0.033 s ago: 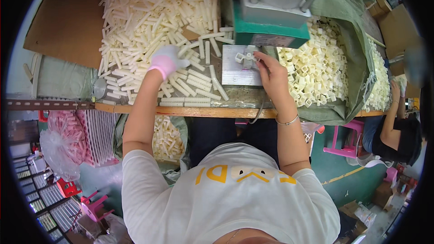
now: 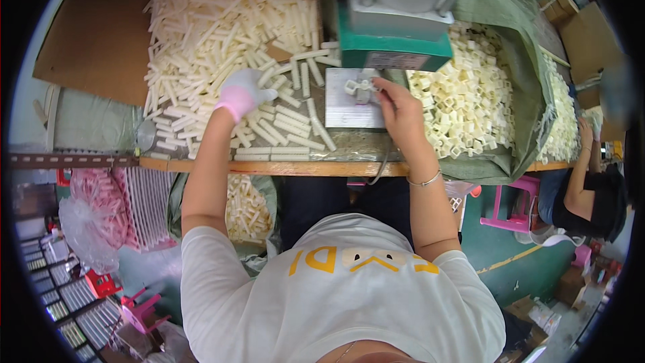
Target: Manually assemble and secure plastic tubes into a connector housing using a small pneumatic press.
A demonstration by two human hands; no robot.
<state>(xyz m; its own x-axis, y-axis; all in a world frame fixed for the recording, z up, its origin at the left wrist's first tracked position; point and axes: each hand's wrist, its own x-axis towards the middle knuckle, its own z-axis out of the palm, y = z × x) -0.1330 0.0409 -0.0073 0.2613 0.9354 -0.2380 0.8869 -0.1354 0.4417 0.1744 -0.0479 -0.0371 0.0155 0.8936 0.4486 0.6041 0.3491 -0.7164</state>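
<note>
My left hand (image 2: 243,91), in a white and pink glove, rests on a heap of cream ribbed plastic tubes (image 2: 201,33). Its thumb sticks out to the right, apart from the palm; the other fingers are partly hidden, and no tube shows in its grasp. Bare, my right hand (image 2: 401,111) pinches the right side of a small white plastic piece with square openings (image 2: 353,87). That piece sits on a small block on a silver metal plate (image 2: 342,113), just in front of a green and grey press (image 2: 393,44).
Right of the plate, a green woven sack (image 2: 531,94) holds many cream square rings (image 2: 463,101). Loose tubes lie along the wooden table edge (image 2: 322,168). Below hangs another sack of tubes (image 2: 248,208). A brown board (image 2: 87,40) stands far left; another person (image 2: 584,195) sits at far right.
The whole view has shifted slightly, so the table things appear a little farther left. Both hands keep their places over the tubes and at the white piece.
</note>
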